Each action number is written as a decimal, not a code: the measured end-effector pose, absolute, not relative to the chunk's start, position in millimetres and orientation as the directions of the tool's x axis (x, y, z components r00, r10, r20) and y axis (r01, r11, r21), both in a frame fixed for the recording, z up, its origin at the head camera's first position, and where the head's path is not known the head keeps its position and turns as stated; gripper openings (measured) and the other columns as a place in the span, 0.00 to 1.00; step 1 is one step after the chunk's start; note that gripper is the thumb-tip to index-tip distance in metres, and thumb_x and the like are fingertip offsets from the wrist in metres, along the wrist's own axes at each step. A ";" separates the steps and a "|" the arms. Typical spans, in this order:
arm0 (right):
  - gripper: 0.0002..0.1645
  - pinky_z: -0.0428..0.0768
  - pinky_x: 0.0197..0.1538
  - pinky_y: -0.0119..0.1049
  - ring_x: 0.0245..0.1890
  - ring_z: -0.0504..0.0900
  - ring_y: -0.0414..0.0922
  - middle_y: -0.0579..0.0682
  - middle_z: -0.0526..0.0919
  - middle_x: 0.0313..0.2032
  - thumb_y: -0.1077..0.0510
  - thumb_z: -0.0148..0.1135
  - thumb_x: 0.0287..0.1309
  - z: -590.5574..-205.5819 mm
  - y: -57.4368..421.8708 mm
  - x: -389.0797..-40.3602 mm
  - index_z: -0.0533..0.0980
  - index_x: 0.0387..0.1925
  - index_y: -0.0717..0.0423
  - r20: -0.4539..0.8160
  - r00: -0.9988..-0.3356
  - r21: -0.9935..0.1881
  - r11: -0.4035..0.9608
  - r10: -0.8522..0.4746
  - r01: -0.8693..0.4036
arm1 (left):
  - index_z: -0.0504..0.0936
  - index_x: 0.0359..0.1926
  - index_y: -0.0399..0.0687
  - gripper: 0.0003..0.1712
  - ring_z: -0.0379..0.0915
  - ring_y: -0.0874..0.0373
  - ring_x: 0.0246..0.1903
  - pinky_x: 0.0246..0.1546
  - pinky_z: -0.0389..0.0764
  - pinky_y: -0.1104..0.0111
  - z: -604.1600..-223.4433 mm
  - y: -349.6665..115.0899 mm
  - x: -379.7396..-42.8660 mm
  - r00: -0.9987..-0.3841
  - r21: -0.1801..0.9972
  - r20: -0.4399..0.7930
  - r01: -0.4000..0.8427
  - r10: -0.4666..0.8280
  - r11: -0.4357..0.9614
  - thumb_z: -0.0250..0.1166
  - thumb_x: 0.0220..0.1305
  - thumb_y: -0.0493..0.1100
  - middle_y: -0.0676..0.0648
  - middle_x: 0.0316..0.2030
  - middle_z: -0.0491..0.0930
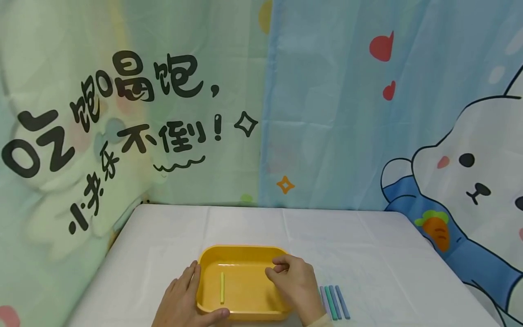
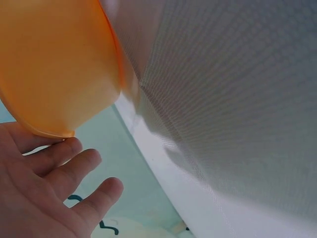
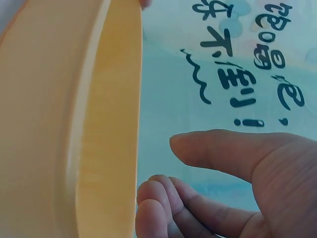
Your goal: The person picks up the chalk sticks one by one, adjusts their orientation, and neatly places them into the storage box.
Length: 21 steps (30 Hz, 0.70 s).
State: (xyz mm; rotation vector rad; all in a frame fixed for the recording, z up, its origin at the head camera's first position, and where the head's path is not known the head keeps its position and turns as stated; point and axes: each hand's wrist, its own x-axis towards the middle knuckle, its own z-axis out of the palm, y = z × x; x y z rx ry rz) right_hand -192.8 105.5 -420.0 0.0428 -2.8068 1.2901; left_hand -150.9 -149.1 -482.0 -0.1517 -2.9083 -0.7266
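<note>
Right hand (image 3: 272, 183) near, perhaps touching, yellow tray (image 3: 111, 129).

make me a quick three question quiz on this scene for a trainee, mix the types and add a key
1. True or false: the left hand touches the yellow tray.

2. What colour is the stick inside the tray?
a) purple
b) yellow-green
c) red

3. Fill in: in the head view, the row of sticks lies on the white table, to the ___ of the tray.

Key
1. True: its fingers lie along the rim.
2. b
3. right, beside the right hand
</note>
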 end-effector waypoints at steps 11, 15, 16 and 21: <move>0.20 0.84 0.38 0.41 0.32 0.80 0.42 0.44 0.83 0.32 0.53 0.74 0.56 -410.7 136.9 -192.1 0.84 0.47 0.61 0.037 -0.993 -0.723 0.689 0.108 0.048 | 0.61 0.74 0.28 0.73 0.70 0.41 0.63 0.62 0.72 0.49 -481.8 -148.9 -150.9 -0.983 0.467 0.169 0.141 0.068 0.873 0.63 0.46 0.84 0.33 0.71 0.64; 0.21 0.84 0.39 0.41 0.33 0.80 0.42 0.43 0.83 0.32 0.51 0.73 0.58 -410.3 147.4 -190.6 0.84 0.47 0.61 0.027 -0.991 -0.698 0.712 0.132 0.076 | 0.61 0.74 0.28 0.73 0.70 0.41 0.63 0.62 0.72 0.48 -481.7 -149.4 -151.1 -0.984 0.474 0.164 0.141 0.070 0.869 0.63 0.46 0.84 0.33 0.71 0.65; 0.21 0.84 0.39 0.41 0.33 0.80 0.42 0.43 0.83 0.32 0.51 0.72 0.58 -411.0 150.2 -190.1 0.84 0.48 0.61 0.020 -0.990 -0.691 0.718 0.137 0.085 | 0.61 0.74 0.28 0.73 0.70 0.41 0.63 0.62 0.72 0.48 -481.6 -149.3 -151.1 -0.985 0.479 0.158 0.137 0.068 0.867 0.63 0.46 0.84 0.33 0.71 0.65; 0.22 0.84 0.40 0.43 0.34 0.80 0.42 0.42 0.83 0.33 0.48 0.70 0.61 -416.0 167.2 -188.3 0.84 0.50 0.60 -0.007 -0.987 -0.673 0.729 0.159 0.123 | 0.60 0.74 0.29 0.74 0.69 0.40 0.63 0.63 0.71 0.47 -480.6 -148.4 -150.9 -0.990 0.504 0.126 0.112 0.055 0.857 0.63 0.46 0.85 0.33 0.72 0.63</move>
